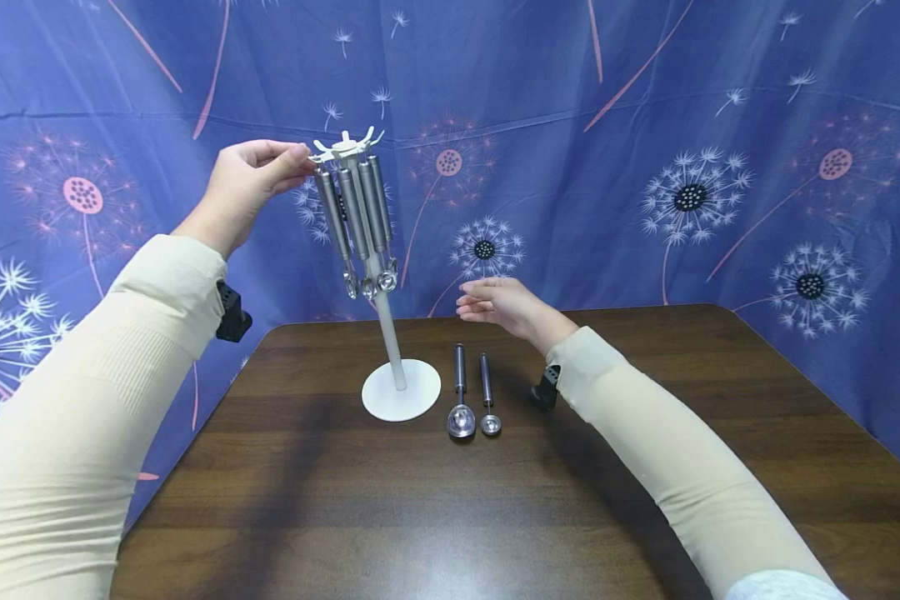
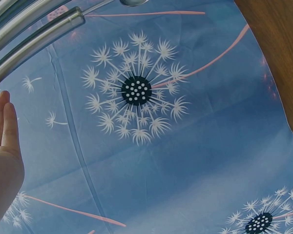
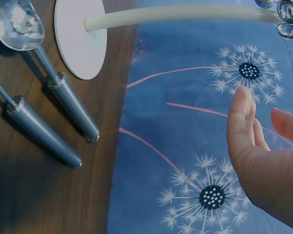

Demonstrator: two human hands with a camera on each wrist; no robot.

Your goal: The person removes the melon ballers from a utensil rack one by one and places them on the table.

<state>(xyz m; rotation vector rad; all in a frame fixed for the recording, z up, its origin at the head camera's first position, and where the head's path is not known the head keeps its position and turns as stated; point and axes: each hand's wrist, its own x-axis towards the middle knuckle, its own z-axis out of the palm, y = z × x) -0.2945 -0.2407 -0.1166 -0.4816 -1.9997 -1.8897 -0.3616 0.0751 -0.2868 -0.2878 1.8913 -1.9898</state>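
A white utensil stand (image 1: pixel 390 329) with a round base and curved hooks on top holds several steel-handled scoops (image 1: pixel 354 212), hanging with their small bowls down. My left hand (image 1: pixel 258 175) is up at the stand's left side, thumb and fingers pinching the tip of one hook. In the left wrist view, that hand's (image 2: pixel 5 146) fingers show beside the steel handles, their tips partly cut off. Over the table, right of the stand, my right hand (image 1: pixel 506 304) hovers with relaxed fingers and holds nothing. Below it lie a larger scoop (image 1: pixel 461 417) and a smaller scoop (image 1: pixel 489 423).
The dark wooden table (image 1: pixel 390 517) ends at a rear edge close behind the stand. A blue curtain (image 1: pixel 570 192) with dandelion prints hangs behind it. The two loose scoops lie side by side, just right of the stand's base (image 1: pixel 378 404).
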